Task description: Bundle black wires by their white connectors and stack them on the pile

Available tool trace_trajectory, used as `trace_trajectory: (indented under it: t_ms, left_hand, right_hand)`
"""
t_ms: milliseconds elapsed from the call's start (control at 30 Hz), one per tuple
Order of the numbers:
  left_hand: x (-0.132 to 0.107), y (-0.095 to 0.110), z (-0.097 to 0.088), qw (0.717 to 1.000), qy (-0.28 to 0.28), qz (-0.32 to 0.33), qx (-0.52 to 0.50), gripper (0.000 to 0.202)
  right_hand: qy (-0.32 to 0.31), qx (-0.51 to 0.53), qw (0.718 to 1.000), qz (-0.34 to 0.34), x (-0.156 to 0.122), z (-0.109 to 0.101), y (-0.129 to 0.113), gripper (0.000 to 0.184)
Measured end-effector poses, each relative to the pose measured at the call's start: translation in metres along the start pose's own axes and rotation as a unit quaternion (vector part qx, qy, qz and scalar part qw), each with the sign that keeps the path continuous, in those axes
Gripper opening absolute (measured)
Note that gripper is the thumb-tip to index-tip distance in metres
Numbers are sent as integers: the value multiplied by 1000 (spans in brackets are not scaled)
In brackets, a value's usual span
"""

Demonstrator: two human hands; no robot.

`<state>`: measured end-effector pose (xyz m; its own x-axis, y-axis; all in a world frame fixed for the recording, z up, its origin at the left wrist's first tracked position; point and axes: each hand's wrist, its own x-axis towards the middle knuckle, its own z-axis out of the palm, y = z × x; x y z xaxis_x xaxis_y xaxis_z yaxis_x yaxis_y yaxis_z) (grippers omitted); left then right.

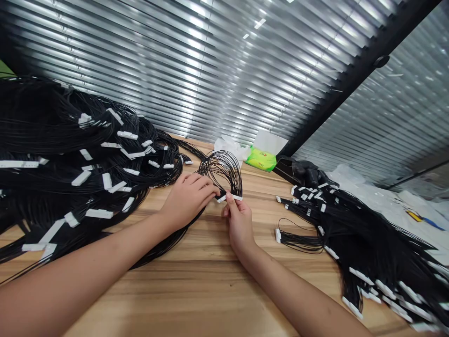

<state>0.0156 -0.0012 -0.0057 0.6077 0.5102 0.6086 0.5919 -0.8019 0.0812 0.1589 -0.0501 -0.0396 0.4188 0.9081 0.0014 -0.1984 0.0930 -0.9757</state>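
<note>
A wire harness (229, 164) of thin black wires arches up in a loop at the middle of the table. My right hand (238, 216) pinches its white connector (237, 197) between thumb and fingers. From the left, my left hand (191, 195) is closed round the black wires beside a second white connector end (221, 199). The two connector ends lie close together between my hands. Below my left wrist, the wires run on in a black bundle (168, 250). My left fingertips are partly hidden.
A large heap of black wire harnesses (45, 117) with white connectors fills the left side. Another heap (368, 234) lies at the right. At the back are a green tissue pack (261, 159) and white crumpled plastic (231, 146). Blue-and-yellow-handled pliers (426, 220) lie far right. Blinds (157, 61) stand behind.
</note>
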Motion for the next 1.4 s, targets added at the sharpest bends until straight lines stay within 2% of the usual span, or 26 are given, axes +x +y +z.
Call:
trace_trajectory:
  t_ms: [367, 533, 633, 767, 833, 967, 1033, 1133, 1233, 1300, 1400]
  left_hand:
    - [1, 1, 7, 999, -44, -27, 3, 12]
    - [0, 2, 5, 999, -6, -10, 45, 16]
    - [0, 3, -1, 998, 39, 32, 24, 22]
    - [-1, 3, -5, 980, 73, 180, -38, 27]
    - [-2, 4, -6, 968, 87, 230, -48, 26]
    - [-6, 4, -6, 962, 154, 221, -46, 24]
    - [-8, 3, -5, 967, 116, 216, -68, 31]
    - [-9, 1, -3, 979, 28, 165, -119, 43]
    - [-7, -1, -1, 985, 28, 6, -168, 44]
    - [-4, -2, 1, 974, 22, -108, -199, 38]
    - [-2, -5, 5, 954, 15, -205, -220, 25]
  right_hand:
    - [3, -9, 1000, 7, 0, 0, -1, 35]
    - [-3, 10, 1000, 0, -1, 0, 1, 34]
    - [8, 42, 999, 0, 0, 0, 0, 33]
    - [34, 66, 997, 7, 2, 0, -2, 35]
    - [37, 67, 997, 12, 2, 0, -3, 37]
    - [41, 74, 996, 15, 1, 0, -4, 37]
    - [42, 73, 996, 15, 1, 0, -4, 37]
    - [39, 70, 997, 9, 1, 0, -3, 37]
    - [39, 57, 998, 0, 1, 0, -2, 36]
    - [38, 45, 998, -1, 2, 0, -1, 36]
    - [36, 47, 998, 4, 2, -1, 1, 35]
